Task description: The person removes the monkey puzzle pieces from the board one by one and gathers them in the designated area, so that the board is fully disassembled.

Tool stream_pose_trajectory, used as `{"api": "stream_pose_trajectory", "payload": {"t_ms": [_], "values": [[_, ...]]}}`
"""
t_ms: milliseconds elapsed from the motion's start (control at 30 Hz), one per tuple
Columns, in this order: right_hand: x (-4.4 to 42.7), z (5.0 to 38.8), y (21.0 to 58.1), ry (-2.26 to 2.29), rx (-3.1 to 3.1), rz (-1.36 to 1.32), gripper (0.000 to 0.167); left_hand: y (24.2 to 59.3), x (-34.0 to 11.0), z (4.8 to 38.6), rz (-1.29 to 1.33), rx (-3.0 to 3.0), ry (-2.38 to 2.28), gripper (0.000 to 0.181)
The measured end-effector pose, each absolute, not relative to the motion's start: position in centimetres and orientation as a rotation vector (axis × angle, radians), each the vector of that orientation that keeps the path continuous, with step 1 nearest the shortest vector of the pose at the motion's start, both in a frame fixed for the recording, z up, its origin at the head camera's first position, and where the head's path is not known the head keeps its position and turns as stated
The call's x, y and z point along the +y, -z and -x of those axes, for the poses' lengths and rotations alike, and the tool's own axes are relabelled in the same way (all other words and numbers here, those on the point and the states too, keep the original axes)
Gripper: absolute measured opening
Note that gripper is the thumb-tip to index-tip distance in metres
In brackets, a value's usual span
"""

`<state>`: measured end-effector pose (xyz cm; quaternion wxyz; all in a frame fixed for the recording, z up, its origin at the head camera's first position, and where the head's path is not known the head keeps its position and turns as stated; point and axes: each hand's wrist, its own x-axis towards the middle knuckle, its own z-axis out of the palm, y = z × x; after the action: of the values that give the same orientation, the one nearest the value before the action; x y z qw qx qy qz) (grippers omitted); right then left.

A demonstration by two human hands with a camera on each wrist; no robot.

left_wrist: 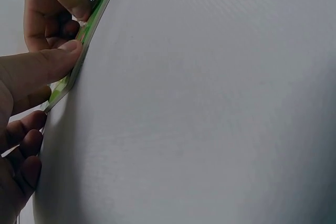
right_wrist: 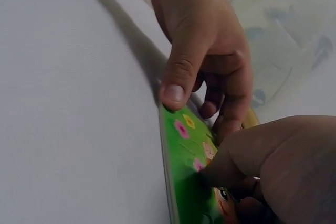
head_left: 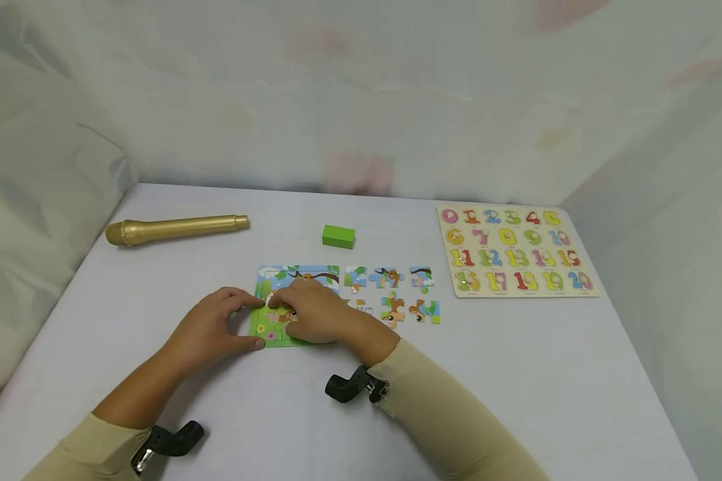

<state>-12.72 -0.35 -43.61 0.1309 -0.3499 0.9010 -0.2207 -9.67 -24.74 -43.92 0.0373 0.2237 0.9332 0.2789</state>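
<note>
several loose pcs (head_left: 388, 277): head only | l hand (head_left: 207, 327) on puzzle (head_left: 270, 327): all views

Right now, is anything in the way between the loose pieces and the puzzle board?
Yes, for the lower pieces: the right hand lies across the board's lower right side, right beside them. Between the nearest upper piece and the board's edge, nothing visible stands.
</note>
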Motion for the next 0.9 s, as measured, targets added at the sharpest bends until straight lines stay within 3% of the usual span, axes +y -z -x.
{"api": "stream_pose_trajectory", "payload": {"t_ms": [633, 900], "values": [[-1.08, 12.81, 43.48, 0.76, 2.59, 0.88, 0.046, 43.97, -24.81, 9.59, -0.679, 2.867, -0.846, 0.064], [-0.92, 12.69, 43.25, 0.913, 2.553, 0.79, 0.03, 43.99, -24.59, 9.77, -0.676, 2.857, -0.849, 0.066]]}}
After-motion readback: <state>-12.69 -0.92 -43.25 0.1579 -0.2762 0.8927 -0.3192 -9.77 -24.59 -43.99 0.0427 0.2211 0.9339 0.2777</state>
